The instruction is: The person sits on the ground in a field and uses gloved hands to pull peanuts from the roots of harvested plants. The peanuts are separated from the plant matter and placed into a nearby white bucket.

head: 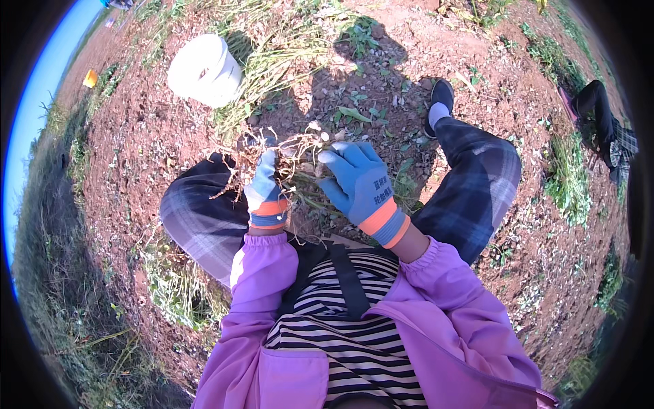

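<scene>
My left hand (265,179), in a blue and orange work glove, is closed around a bunch of uprooted peanut plants. Their tangled roots (237,163) spread on both sides of the fist, and the stems (311,197) hang towards my lap. Several pale peanut pods (324,136) show at the right end of the root clump. My right hand (357,176), gloved alike, is beside these pods with its fingertips at the roots. Its thumb stands apart from the fingers, and whether a pod is pinched under the fingertips is hidden.
A white plastic bucket (225,56) stands ahead to the left. Pulled plants (286,56) lie beside it on reddish soil. My bent legs flank my hands. Another person's leg (595,110) shows at the far right, near a green plant pile (567,179). A yellow object (90,78) lies far left.
</scene>
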